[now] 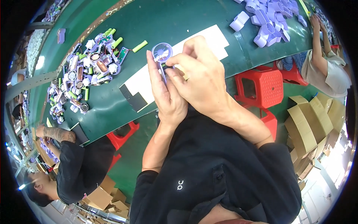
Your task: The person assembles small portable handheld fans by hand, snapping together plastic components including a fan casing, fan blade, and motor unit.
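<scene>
A small purple handheld fan (162, 53), its round head showing pale blades inside, stands upright over the bench. My left hand (166, 95) is closed around its handle, with the fingers along the left side. From the right, my right hand (204, 76) bends over the handle just below the fan head. Its thumb and index finger are drawn together there, and a bit of green shows beside them. Whatever lies between those fingertips is hidden. Under both hands lies a white sheet (140, 83) with a black piece at its left end.
A heap of opened fan assemblies (80, 72) covers the bench's left part, with a loose green battery cell (140, 46) beside it. Purple shells (266, 28) are piled at the far right. Red stools (266, 89) and cardboard boxes (307, 123) stand right. Co-workers (84, 168) sit on both sides.
</scene>
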`<state>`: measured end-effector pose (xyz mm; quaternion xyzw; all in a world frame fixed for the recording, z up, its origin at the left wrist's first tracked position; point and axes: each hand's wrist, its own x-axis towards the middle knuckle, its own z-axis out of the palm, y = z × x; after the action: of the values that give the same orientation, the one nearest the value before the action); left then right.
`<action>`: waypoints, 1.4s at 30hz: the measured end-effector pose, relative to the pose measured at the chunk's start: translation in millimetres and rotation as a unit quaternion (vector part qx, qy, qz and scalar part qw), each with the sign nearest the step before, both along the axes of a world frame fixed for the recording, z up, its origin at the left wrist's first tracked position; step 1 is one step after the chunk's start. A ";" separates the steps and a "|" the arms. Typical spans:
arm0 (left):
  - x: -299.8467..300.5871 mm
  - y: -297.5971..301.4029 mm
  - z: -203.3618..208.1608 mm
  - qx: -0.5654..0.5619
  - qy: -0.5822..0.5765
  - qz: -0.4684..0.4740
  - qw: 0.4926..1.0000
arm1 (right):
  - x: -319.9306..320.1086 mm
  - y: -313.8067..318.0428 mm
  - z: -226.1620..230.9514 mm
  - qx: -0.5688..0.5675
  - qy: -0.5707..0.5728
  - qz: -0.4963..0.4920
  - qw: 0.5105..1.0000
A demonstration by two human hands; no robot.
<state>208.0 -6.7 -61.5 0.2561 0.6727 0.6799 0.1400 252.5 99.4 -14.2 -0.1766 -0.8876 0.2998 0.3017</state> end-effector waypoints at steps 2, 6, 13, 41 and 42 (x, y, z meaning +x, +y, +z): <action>-1.5 -2.9 -2.6 0.026 -0.106 -0.026 0.994 | 3.0 5.8 11.0 -0.026 -0.001 -0.051 0.998; 1.6 0.3 13.4 0.065 -0.148 -0.017 0.987 | 20.2 33.7 5.9 -0.220 0.016 0.027 0.975; -0.5 -1.0 11.8 0.037 -0.007 -0.060 0.998 | 23.6 35.9 -6.0 -0.413 -0.025 0.133 0.900; -7.7 6.2 19.0 0.177 -0.327 -0.128 0.920 | 18.1 58.7 -31.0 -0.575 -0.015 0.242 0.781; -8.5 10.3 21.4 0.192 -0.330 -0.123 0.916 | 28.2 62.9 -38.8 -0.565 0.033 0.217 0.795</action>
<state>199.6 3.7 -40.1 0.1200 0.4080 0.8190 0.3852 280.7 162.3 -53.0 -0.1089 -0.5650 0.8112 0.1043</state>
